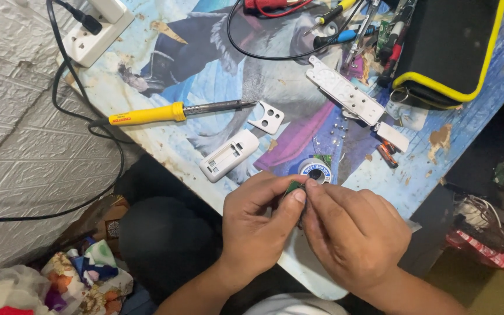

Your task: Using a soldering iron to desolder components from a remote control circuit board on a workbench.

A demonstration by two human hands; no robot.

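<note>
Hands (316, 227) around green circuit board (293, 187)

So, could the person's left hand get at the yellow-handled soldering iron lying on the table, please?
Probably yes, once freed: the left hand now pinches a small green circuit board with the right hand. The yellow-handled soldering iron lies on the table unobstructed.

A home repair bench: a soldering iron (173, 111), solder spool (315, 170), probes (333, 14) and tool pouch (447, 46) crowd a cartoon-print table (205, 64) (its covering peeling) beside a power strip (97, 26).
</note>
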